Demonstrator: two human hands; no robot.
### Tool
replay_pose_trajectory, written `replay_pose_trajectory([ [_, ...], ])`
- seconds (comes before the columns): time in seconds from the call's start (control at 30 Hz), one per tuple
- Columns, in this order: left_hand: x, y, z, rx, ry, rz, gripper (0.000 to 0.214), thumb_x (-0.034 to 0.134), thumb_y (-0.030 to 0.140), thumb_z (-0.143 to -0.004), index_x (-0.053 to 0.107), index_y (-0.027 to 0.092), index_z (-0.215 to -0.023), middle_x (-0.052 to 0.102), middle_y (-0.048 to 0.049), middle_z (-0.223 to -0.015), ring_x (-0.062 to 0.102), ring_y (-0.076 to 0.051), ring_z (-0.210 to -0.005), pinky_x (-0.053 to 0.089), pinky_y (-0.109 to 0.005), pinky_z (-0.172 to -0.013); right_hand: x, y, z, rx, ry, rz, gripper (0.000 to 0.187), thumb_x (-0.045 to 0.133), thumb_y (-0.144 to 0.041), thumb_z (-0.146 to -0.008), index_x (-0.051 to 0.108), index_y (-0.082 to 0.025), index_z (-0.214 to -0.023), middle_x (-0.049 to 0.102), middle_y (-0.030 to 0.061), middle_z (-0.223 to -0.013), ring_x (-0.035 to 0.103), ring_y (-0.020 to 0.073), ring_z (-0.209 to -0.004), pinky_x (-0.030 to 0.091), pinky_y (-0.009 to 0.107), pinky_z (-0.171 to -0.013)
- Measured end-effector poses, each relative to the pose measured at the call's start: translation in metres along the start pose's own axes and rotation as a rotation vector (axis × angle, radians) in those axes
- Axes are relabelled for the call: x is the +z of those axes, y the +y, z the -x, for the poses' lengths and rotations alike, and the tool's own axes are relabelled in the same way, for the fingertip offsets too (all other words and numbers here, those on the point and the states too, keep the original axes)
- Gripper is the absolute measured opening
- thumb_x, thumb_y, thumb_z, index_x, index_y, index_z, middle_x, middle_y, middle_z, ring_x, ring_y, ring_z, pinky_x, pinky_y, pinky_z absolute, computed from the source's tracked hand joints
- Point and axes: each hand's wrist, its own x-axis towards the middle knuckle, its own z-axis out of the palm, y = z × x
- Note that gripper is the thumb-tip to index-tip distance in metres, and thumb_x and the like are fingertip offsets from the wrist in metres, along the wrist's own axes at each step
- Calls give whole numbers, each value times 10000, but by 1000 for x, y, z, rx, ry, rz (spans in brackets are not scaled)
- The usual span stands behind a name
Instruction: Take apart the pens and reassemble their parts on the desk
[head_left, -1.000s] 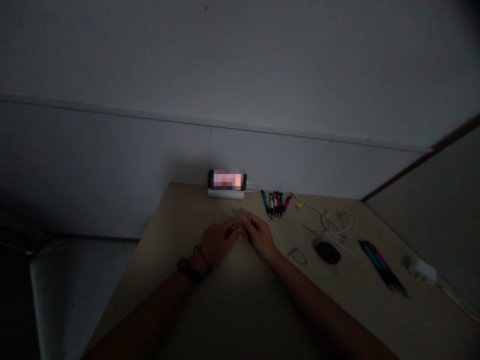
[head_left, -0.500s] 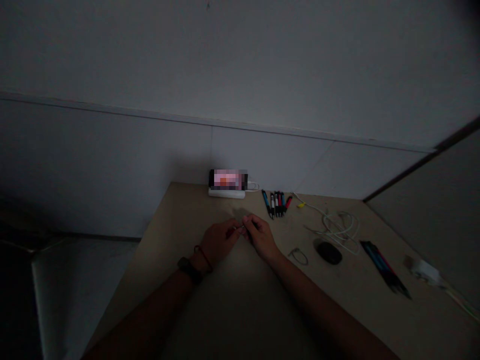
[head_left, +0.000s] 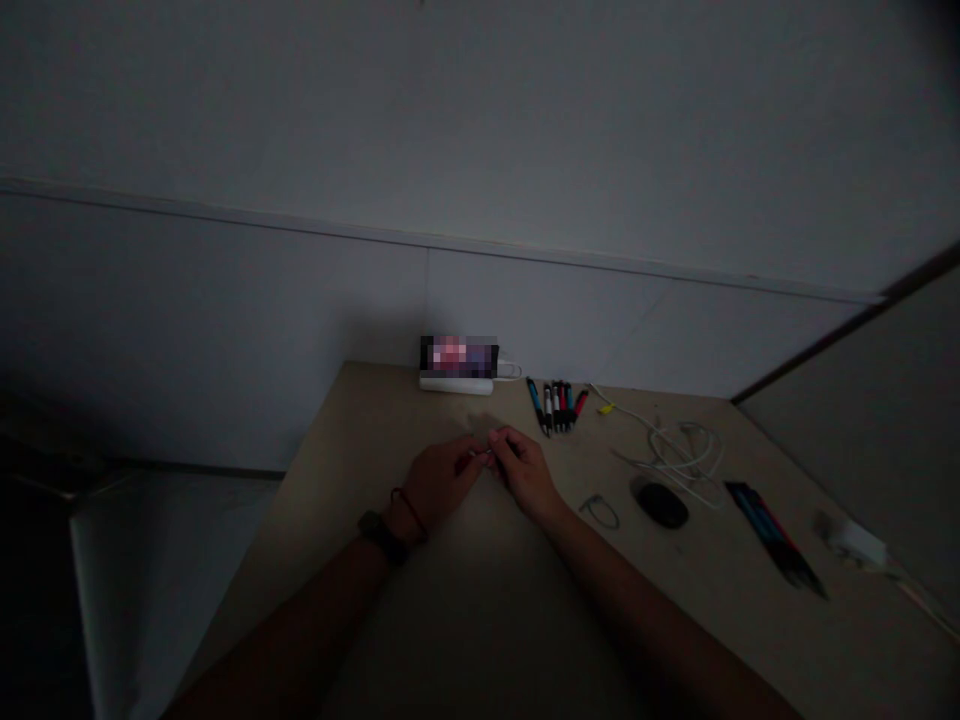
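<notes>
Over the middle of the dim table (head_left: 465, 600), my left hand (head_left: 442, 474) and my right hand (head_left: 523, 468) meet fingertip to fingertip. Both are closed in a pinch on something small and thin with a pale glint between them. Its kind is too small and dark to make out. A dark watch and a thin red band circle my left wrist. Beyond my hands, a phone with a lit, blurred screen (head_left: 459, 356) leans on a white block (head_left: 456, 385). Several pens (head_left: 556, 408) in blue, white, black and red lie just past my right hand.
To the right lie a small looped cable (head_left: 601, 512), a black computer mouse (head_left: 661, 504) and a tangled white cable (head_left: 686, 455). Farther right are another group of pens (head_left: 776, 540) and a white plug block (head_left: 859, 543). A wall (head_left: 375, 290) borders the table's back.
The view has shifted slightly, and the picture on the phone screen differs. My hands keep nearly the same pose, fingertips together.
</notes>
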Motion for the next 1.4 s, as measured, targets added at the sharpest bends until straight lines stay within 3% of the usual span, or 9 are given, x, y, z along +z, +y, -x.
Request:
replay_pose_trajectory([
  [0.17,0,-2,-1,-7,31,63,242,546,393,-946,693,211,-884,637,15,-680,552,-142,-621,346,-257,-598,0,2,-5,57,102,-277,409,618,-614,-853,622,-214,-768,524,-30,-557,391,121,-459,271,254,-426],
  [0.3,1,-3,-2,-25,66,174,249,527,395,-948,666,199,-881,575,34,-614,525,-131,-576,356,-250,-584,-2,2,-8,35,153,-523,220,614,-430,-779,642,-220,-839,572,-2,-639,430,141,-511,294,255,-430],
  [0.53,-2,0,-2,-51,158,314,280,531,416,-951,616,186,-817,522,47,-587,498,-120,-568,369,-243,-584,-3,12,-9,16,200,-508,306,550,-123,-577,625,-226,-855,672,0,-768,567,151,-645,437,259,-552],
  [0.67,-2,0,-3,-59,183,364,282,529,423,-953,599,189,-813,518,47,-598,498,-116,-570,382,-237,-585,-1,16,-10,64,229,-470,396,660,-140,-670,616,-251,-1047,733,13,-911,684,184,-800,545,322,-709],
  [0.83,-3,-2,-4,-95,266,414,291,501,434,-966,590,190,-834,495,49,-594,471,-110,-547,378,-229,-561,2,11,-8,54,193,-462,553,788,-368,-768,514,-282,-1241,746,86,-1137,739,234,-971,585,390,-808],
  [1.0,-4,-4,-6,-148,359,490,291,492,448,-968,571,186,-869,459,58,-598,433,-101,-529,355,-218,-531,-1,3,-7,49,188,-300,730,774,-527,-776,435,-251,-1360,764,93,-999,733,204,-679,578,325,-595],
  [1.13,-4,-3,-6,-151,343,496,297,493,453,-964,555,187,-847,446,60,-593,410,-99,-522,342,-217,-519,-13,1,-11,-31,228,-69,608,733,-539,-800,521,-215,-1269,738,29,-818,543,115,-464,405,228,-421],
  [1.27,-5,0,-6,-150,327,466,290,497,439,-965,565,185,-841,445,58,-593,419,-101,-530,340,-217,-522,-24,8,-17,-125,294,245,392,722,-497,-801,669,-179,-1023,699,37,-790,594,163,-629,466,278,-567],
  [1.4,-6,1,-6,-152,325,469,285,495,428,-964,565,181,-840,456,56,-599,433,-102,-537,350,-218,-526,-25,15,-17,-182,208,467,356,692,-417,-820,728,-173,-1077,735,77,-907,657,220,-743,523,359,-706],
])
